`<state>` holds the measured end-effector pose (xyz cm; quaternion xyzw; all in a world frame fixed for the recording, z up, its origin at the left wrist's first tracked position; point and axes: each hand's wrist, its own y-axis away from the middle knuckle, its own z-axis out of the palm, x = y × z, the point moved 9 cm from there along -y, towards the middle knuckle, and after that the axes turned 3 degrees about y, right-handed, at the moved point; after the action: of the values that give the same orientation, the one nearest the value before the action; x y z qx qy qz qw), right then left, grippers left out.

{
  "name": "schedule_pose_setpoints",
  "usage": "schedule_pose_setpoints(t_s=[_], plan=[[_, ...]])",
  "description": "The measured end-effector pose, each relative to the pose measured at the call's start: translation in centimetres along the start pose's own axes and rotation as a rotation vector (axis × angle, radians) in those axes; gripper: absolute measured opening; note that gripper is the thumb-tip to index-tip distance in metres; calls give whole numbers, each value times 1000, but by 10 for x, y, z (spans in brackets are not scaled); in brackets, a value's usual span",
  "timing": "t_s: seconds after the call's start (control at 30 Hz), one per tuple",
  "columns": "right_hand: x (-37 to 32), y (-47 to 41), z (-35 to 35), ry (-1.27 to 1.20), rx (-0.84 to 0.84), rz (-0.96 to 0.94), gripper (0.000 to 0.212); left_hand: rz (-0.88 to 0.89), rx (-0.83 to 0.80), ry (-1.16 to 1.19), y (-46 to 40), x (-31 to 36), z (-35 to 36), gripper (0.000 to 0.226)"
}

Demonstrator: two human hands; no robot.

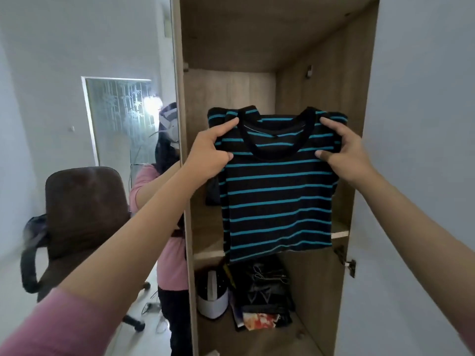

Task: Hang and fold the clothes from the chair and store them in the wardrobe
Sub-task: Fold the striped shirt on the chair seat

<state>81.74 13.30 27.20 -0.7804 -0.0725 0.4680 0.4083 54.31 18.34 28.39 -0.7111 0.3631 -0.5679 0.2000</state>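
Note:
A black T-shirt with teal stripes [277,199] hangs flat in front of the open wooden wardrobe [321,62]. My left hand [210,152] pinches its left shoulder beside the collar, index finger stretched along the fabric. My right hand [344,152] grips the right shoulder, thumb in front. Whether a hanger sits inside the shirt is hidden. A dark garment [212,191] shows behind the shirt's left edge. The brown office chair [84,214] appears at the left in the mirror on the wardrobe door, with a dark cloth [33,229] on its armrest.
A shelf [208,242] crosses the wardrobe behind the shirt's hem. Below it lie a white and black helmet [212,294], a dark bag [267,283] and a patterned cloth [259,321]. The mirror shows a person in a pink top [169,255]. A hinge [349,264] juts out at the right.

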Motion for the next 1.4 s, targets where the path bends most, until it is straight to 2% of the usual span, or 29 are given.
schedule_pose_setpoints(t_s=[0.23,0.47,0.63,0.73,0.83,0.93,1.03,1.17,1.4], plan=[[80,-60,35,-69,-91,34,69,-109,144,-91,-58,-67,33,70],[160,-114,101,-87,-274,93,69,-319,257,-150,-95,-150,37,63],[198,-123,128,336,-357,117,65,-544,258,-343,-93,-207,39,59],[198,-94,135,380,-424,136,64,-544,155,-395,-71,-203,67,50],[189,-45,147,343,-598,104,64,-502,-41,-437,-45,-207,101,48],[190,0,157,334,-750,124,68,-546,-267,-578,-12,-226,124,53],[208,36,164,516,-897,149,73,-614,-482,-731,26,-243,136,58],[217,58,157,752,-891,103,74,-570,-555,-838,51,-241,136,60],[210,69,146,796,-893,72,74,-548,-603,-874,68,-231,134,63]])
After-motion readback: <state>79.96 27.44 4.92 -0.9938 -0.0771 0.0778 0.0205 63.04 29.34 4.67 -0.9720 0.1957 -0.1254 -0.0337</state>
